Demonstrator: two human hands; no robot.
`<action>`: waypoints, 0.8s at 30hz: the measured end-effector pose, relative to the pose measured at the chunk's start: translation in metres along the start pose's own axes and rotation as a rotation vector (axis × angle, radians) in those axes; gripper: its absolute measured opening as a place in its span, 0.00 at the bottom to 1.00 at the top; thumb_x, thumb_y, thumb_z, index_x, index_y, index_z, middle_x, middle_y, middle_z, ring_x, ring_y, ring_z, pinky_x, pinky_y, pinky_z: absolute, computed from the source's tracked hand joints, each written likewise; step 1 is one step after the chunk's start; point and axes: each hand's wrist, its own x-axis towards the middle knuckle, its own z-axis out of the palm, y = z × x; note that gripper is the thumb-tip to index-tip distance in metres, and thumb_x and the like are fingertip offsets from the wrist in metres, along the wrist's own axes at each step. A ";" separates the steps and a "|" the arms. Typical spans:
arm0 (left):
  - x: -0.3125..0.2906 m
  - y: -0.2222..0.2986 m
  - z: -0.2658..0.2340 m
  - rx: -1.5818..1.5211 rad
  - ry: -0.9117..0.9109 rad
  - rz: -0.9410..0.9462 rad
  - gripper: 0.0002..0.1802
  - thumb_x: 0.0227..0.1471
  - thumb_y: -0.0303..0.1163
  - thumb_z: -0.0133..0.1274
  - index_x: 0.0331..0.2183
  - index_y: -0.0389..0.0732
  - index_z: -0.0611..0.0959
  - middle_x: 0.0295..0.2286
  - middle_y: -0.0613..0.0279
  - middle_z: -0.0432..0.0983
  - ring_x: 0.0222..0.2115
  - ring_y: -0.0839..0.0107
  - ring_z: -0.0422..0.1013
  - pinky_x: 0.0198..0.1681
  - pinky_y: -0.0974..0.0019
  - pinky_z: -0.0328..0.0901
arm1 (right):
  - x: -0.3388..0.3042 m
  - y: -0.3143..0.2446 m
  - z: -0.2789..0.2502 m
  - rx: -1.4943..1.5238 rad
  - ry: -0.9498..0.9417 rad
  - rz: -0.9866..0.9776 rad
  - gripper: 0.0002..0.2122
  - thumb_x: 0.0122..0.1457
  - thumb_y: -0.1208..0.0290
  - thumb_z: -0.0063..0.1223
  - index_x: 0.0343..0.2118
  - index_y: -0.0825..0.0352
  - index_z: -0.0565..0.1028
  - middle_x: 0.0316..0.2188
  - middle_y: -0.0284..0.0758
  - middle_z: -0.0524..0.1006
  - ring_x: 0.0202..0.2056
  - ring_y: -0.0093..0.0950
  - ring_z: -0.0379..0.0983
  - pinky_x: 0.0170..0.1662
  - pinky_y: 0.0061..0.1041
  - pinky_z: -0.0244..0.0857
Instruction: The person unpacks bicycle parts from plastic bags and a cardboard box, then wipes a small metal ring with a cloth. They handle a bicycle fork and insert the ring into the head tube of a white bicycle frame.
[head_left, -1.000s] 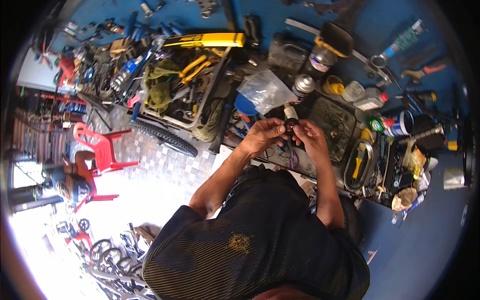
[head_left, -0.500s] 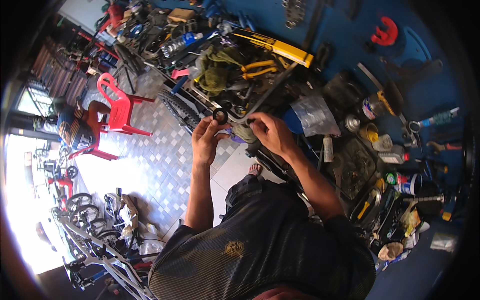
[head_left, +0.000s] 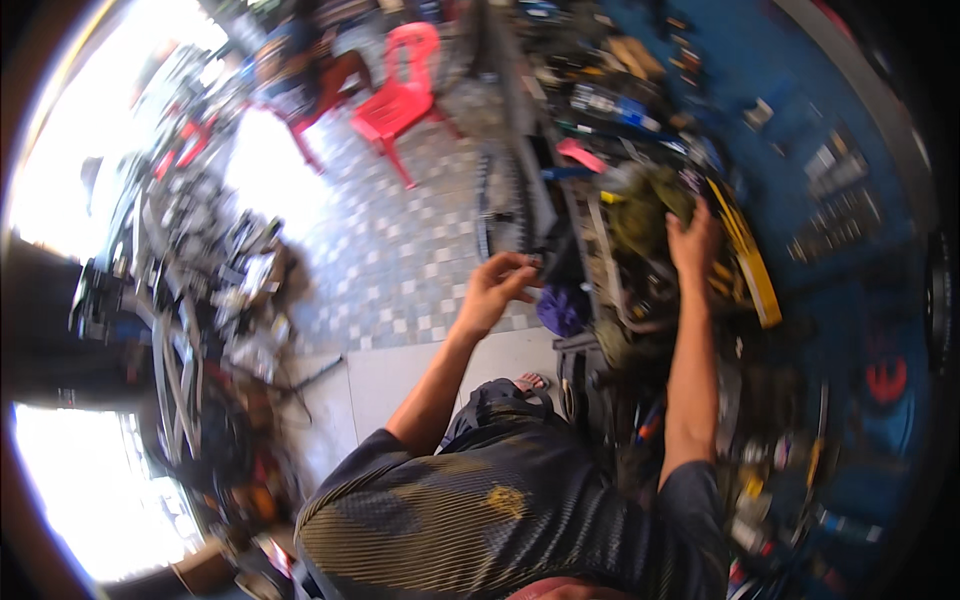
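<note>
My left hand [head_left: 497,292] is out over the floor beside the workbench, its fingertips closed together. A small dark piece shows at them, blurred; it appears to be the black ring seen clearly half a second earlier. My right hand [head_left: 693,242] reaches forward over the cluttered bench, thumb and fingers apart, at the right edge of a crumpled green cloth [head_left: 640,222]. Whether it touches the cloth I cannot tell. Just right of that hand lies a long yellow and black box [head_left: 745,255]. A purple cloth bundle [head_left: 565,310] hangs below and right of my left hand.
A bicycle tyre [head_left: 497,205] stands against the bench's left side. Farther off are a red plastic chair [head_left: 392,108] and a seated person [head_left: 290,75]. Bicycle frames and parts [head_left: 165,340] are piled at the left. Tools hang on the blue wall [head_left: 840,300] at the right.
The view has swung to the right. My right hand has left its place beside my left hand and stretched forward to the green cloth. My left hand has turned, so the ring no longer shows face-on.
</note>
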 end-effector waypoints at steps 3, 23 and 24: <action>-0.008 -0.003 -0.012 0.014 0.025 0.018 0.10 0.61 0.30 0.56 0.42 0.36 0.77 0.45 0.55 0.78 0.41 0.65 0.79 0.36 0.65 0.74 | 0.015 -0.006 0.001 -0.253 -0.252 0.008 0.23 0.55 0.54 0.61 0.51 0.63 0.76 0.43 0.47 0.78 0.46 0.50 0.73 0.48 0.46 0.67; 0.018 0.009 0.078 0.055 -0.009 0.180 0.07 0.57 0.19 0.55 0.40 0.30 0.79 0.37 0.55 0.80 0.38 0.69 0.79 0.35 0.68 0.77 | -0.039 -0.026 -0.181 2.226 -0.111 0.309 0.20 0.68 0.66 0.40 0.59 0.69 0.68 0.58 0.41 0.72 0.58 0.40 0.68 0.63 0.43 0.61; 0.017 0.009 0.089 0.140 -0.041 0.263 0.07 0.56 0.17 0.54 0.40 0.31 0.79 0.38 0.55 0.80 0.38 0.69 0.79 0.37 0.67 0.77 | -0.054 -0.019 -0.183 2.143 -0.058 0.414 0.19 0.67 0.68 0.41 0.59 0.69 0.69 0.57 0.41 0.73 0.57 0.38 0.69 0.62 0.41 0.62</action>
